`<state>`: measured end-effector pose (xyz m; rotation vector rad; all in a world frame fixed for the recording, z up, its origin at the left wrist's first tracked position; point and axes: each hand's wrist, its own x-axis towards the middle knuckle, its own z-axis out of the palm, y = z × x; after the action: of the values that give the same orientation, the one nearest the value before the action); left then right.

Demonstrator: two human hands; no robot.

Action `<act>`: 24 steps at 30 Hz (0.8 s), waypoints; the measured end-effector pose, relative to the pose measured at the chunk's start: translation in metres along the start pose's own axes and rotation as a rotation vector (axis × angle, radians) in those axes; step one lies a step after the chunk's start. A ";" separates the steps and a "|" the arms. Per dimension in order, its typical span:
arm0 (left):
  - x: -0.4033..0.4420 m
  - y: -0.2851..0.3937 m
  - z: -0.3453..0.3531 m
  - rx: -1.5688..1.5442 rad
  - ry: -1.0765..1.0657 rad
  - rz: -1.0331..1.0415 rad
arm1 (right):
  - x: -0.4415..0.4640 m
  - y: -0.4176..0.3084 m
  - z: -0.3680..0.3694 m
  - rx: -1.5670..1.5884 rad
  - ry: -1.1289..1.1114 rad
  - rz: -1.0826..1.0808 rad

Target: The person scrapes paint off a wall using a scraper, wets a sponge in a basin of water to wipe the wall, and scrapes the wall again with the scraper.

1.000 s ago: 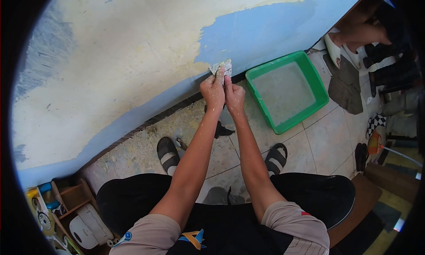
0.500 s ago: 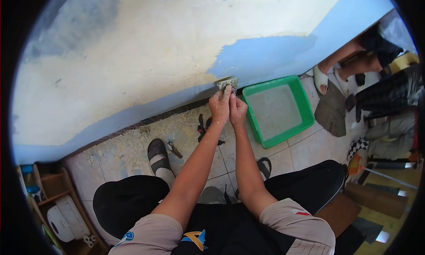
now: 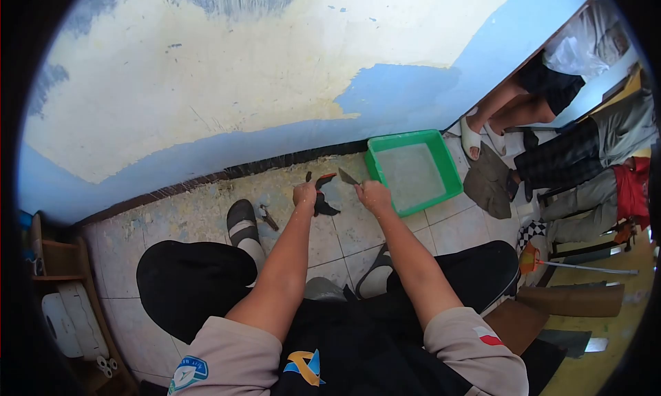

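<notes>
My right hand [image 3: 375,196] is closed round a scraper [image 3: 348,178], its flat, pointed-looking blade angled up and left, just left of the green basin [image 3: 451,169]. My left hand [image 3: 303,195] has its fingers curled beside a black and orange item [image 3: 323,198] on the floor, which may be a glove or a tool. Whether it grips part of that item is hidden. Both hands are low over the tiles, apart from each other and away from the wall [image 3: 227,72], where pale and grey patches show among blue paint. Cloudy liquid is in the basin.
A small tool [image 3: 268,217] lies by my left shoe [image 3: 241,219]. Scraped flakes [image 3: 186,213] litter the floor along the wall. A wooden shelf [image 3: 86,293] is at lower left. On the right are a grey cloth [image 3: 489,183] and several people's legs [image 3: 506,110].
My hands have come away from the wall and separated. The scraper, earlier in both hands and heaped with scrapings, is in my right hand alone with a mostly bare blade. The view has shifted.
</notes>
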<state>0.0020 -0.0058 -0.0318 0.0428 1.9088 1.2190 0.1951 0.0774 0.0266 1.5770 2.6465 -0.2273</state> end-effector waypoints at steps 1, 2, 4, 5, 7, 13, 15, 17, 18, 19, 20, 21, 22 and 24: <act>-0.004 0.006 -0.007 0.132 -0.050 0.056 | 0.006 -0.001 -0.020 -0.003 -0.029 -0.038; 0.022 -0.006 -0.003 0.255 -0.136 0.195 | 0.013 -0.001 -0.039 -0.004 -0.062 -0.073; 0.000 0.015 -0.009 0.242 -0.236 0.196 | 0.040 0.008 -0.075 -0.038 -0.189 -0.149; -0.009 0.028 -0.007 0.226 -0.336 0.195 | 0.052 0.010 -0.100 -0.113 -0.263 -0.199; -0.019 0.036 0.004 0.224 -0.409 0.219 | 0.067 0.016 -0.154 -0.182 -0.311 -0.222; -0.064 0.086 0.041 -0.114 -0.588 -0.052 | 0.050 0.026 -0.271 -0.474 -0.316 -0.320; -0.083 0.094 0.055 -0.436 -0.544 -0.074 | 0.033 0.033 -0.285 -0.387 -0.200 -0.319; -0.093 0.097 0.077 -0.625 -0.484 -0.090 | 0.029 0.047 -0.287 -0.307 -0.142 -0.351; -0.100 0.096 0.089 -0.814 -0.419 -0.107 | 0.028 0.052 -0.287 -0.228 -0.086 -0.381; -0.109 0.095 0.099 -0.816 -0.414 -0.109 | 0.027 0.054 -0.286 -0.227 -0.090 -0.386; -0.118 0.095 0.109 -0.849 -0.503 -0.063 | 0.029 0.055 -0.286 -0.158 -0.053 -0.374; -0.125 0.099 0.117 -0.880 -0.591 -0.013 | 0.032 0.055 -0.286 -0.087 -0.013 -0.363; -0.132 0.105 0.122 -0.884 -0.583 -0.007 | 0.037 0.057 -0.281 -0.086 -0.012 -0.373; -0.143 0.116 0.130 -0.857 -0.767 0.158 | 0.045 0.060 -0.271 0.024 0.016 -0.324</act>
<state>0.1344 0.0867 0.1247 0.1764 0.6617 1.7188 0.2341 0.1863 0.2825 1.1503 2.9100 -0.2607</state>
